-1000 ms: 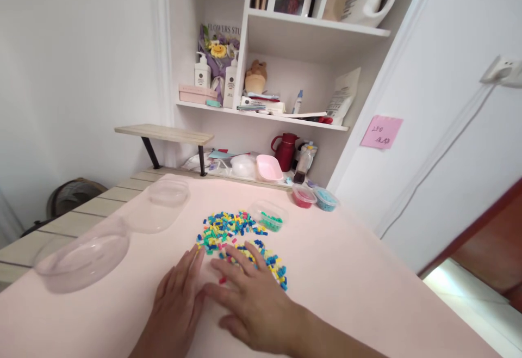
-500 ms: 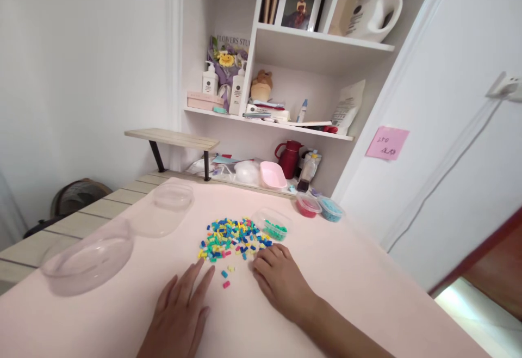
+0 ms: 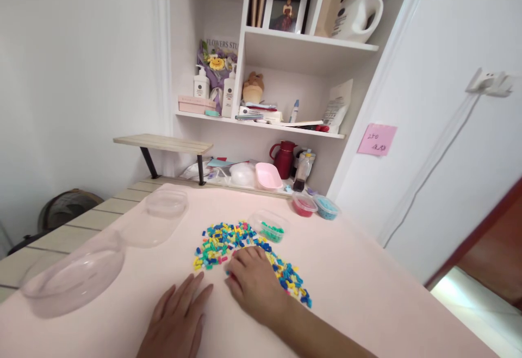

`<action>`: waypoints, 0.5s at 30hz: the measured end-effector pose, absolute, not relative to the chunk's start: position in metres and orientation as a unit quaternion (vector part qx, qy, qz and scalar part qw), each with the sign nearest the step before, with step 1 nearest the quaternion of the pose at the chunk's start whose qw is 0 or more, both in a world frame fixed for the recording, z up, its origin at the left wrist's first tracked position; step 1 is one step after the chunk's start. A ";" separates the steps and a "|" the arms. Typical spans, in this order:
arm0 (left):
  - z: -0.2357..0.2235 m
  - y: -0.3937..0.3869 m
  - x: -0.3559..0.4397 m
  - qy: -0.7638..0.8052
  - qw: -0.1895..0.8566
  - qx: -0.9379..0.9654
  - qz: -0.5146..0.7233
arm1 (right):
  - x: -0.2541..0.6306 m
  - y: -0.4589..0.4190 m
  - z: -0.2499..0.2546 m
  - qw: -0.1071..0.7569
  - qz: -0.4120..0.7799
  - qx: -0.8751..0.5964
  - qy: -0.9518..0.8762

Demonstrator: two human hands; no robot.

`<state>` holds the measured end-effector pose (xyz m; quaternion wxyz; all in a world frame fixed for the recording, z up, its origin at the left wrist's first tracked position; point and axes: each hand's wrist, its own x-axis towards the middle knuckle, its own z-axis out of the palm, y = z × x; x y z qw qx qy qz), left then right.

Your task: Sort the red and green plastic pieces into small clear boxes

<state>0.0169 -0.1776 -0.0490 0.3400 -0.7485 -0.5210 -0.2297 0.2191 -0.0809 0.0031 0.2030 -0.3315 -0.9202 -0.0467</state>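
Observation:
A heap of small coloured beads (image 3: 222, 238) in blue, yellow, green and pink lies spread on the pink table mat (image 3: 346, 292). My right hand (image 3: 253, 282) rests on the near part of the heap with its fingers curled down onto the beads. My left hand (image 3: 177, 320) lies flat on the mat to the left, fingers stretched out, just short of the beads. A small clear tub with green beads (image 3: 271, 227) stands at the heap's far right edge.
Two tubs, one with red beads (image 3: 304, 204) and one with blue beads (image 3: 326, 207), stand further back. Clear empty containers (image 3: 75, 273) (image 3: 165, 205) sit on the left. Shelves with bottles, a red jug (image 3: 284, 156) and a pink dish (image 3: 268, 176) rise behind the table.
My right hand has slid left over the near beads, uncovering a trail of beads at its right. My left hand has stayed flat. The camera has shifted slightly.

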 end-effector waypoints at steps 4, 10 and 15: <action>-0.047 -0.179 0.019 -0.531 0.326 -0.746 -0.234 | 0.242 -0.069 -0.003 0.200 -0.051 -0.373 -0.905; -0.044 -0.180 0.022 -0.527 0.345 -0.740 -0.235 | 0.277 -0.067 -0.005 0.203 -0.038 -0.355 -0.912; -0.049 -0.180 0.021 -0.525 0.352 -0.737 -0.241 | 0.304 -0.066 -0.003 0.190 -0.059 -0.378 -0.904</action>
